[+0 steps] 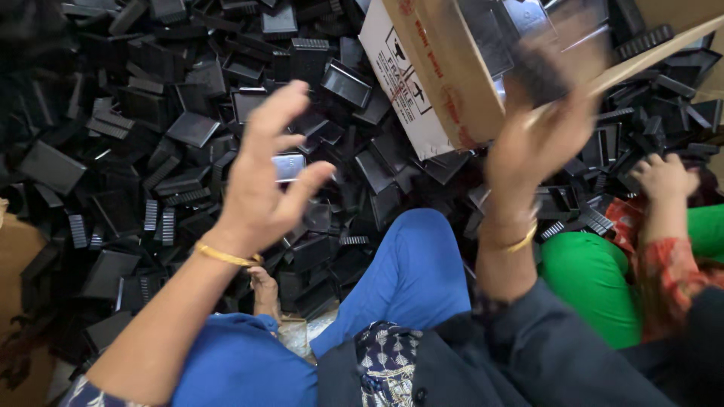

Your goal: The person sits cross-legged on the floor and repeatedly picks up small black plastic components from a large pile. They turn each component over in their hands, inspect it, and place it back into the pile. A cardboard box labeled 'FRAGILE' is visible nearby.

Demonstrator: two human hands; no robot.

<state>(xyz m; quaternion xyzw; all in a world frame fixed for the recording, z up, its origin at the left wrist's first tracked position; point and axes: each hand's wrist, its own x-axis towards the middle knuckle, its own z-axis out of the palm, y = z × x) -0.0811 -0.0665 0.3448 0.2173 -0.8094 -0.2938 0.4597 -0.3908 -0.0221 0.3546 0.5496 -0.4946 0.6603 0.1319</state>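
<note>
Head view, looking down at a seated person's lap and a floor heaped with black plastic parts. At far left, a brown cardboard edge [16, 249] borders the pile of black plastic parts [136, 136], ribbed and tray-shaped pieces lying in no order and filling the upper left and centre. The left hand [260, 188] is raised above this pile, palm turned inward, fingers spread and curled loosely with the thumb extended; it grips nothing, and a gold bangle [226, 256] circles its wrist. Just beyond its fingers lies one small grey-silver part [289, 166] on the heap, apart from the hand. Below, the person's blue-trousered legs [411, 275] extend into the pile, and a bare foot [264, 290] shows between them. At upper centre-right, a cardboard box [445, 71] stands tilted over the heap, with black parts visible inside it. The right hand [539, 143] is lifted toward the box's lower edge and blurred by motion; a dark blurred shape sits at its fingertips, but whether the fingers close on it cannot be told. At far right, a co-worker's hand [664, 177] rests on the parts, above a green-clad leg [596, 275] and a red patterned sleeve [656, 264].
</note>
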